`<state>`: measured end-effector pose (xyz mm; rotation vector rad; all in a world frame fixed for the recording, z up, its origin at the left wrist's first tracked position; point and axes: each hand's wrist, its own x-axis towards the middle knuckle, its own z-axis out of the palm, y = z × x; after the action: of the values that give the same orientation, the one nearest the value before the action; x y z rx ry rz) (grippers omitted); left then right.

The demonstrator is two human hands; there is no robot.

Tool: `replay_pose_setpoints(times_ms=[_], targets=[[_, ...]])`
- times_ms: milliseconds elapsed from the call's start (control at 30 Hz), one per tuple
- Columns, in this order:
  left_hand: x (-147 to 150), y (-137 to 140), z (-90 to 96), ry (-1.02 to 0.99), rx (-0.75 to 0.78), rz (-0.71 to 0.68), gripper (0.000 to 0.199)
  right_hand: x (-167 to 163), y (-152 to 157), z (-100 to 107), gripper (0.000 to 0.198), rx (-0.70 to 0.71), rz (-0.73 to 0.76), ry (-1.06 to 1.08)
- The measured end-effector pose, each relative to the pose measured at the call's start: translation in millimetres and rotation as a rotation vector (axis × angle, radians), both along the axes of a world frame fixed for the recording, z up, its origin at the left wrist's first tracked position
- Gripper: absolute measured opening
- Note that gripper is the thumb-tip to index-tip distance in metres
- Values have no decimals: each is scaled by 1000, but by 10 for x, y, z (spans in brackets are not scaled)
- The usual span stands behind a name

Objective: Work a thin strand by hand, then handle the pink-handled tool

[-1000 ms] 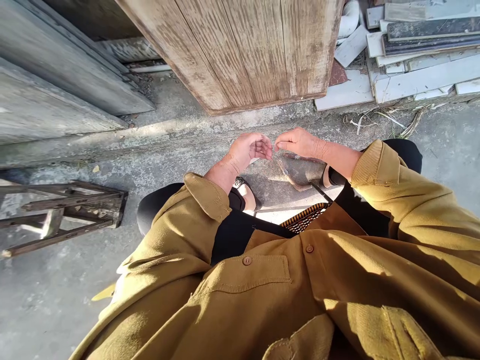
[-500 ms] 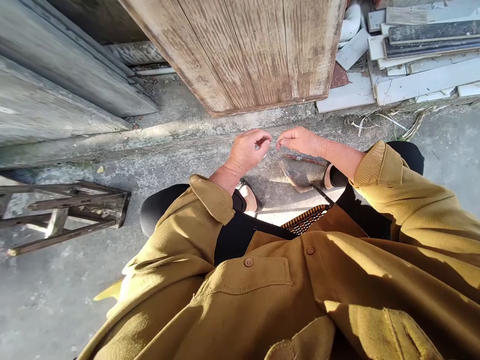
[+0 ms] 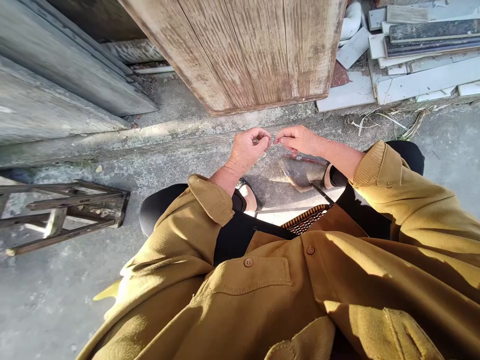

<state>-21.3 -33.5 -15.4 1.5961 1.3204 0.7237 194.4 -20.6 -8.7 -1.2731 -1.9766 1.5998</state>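
Head view: left hand [image 3: 248, 148] and right hand [image 3: 299, 139] pinched, fingertips touching.

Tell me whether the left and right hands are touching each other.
Cannot tell. In the head view the left hand and right hand bring pinched fingertips close together, but that spot is too small to show contact or a gap.

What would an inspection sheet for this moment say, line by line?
Surface: rough concrete ground, sunlit in patches.
Job's things: something tiny pinched where the fingertips meet; too small to identify.
Clutter: weathered wooden frame lying at left; stacked tile offcuts at top right; dry stalks beside them.
Grips: left hand and right hand curled, fingertips together in front of the knees.
Cables: nothing seen.
Surroundings: worn plank door ahead; grey boards leaning at left; woven seat edge below the mustard jacket.
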Motion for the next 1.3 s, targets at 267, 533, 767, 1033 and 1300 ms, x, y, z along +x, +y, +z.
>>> replay_pose_setpoints(times_ms=[267, 533, 767, 1033, 1300], targets=[[19, 3, 6, -14, 9, 15, 7, 26, 60, -36, 22, -7, 10, -37], [-14, 9, 25, -95, -6, 25, 6, 48, 72, -4, 7, -72, -45, 42], [-17, 9, 35, -116, -12, -86, 17, -13, 20, 121, 7, -112, -47, -19], [-9, -23, 35, 107, -28, -150, 17, -34, -13, 170, 18, 285, 65, -284], [-19, 6, 65, 315, 72, -257, 21, -28, -14, 77, 28, 484, 248, -371]])
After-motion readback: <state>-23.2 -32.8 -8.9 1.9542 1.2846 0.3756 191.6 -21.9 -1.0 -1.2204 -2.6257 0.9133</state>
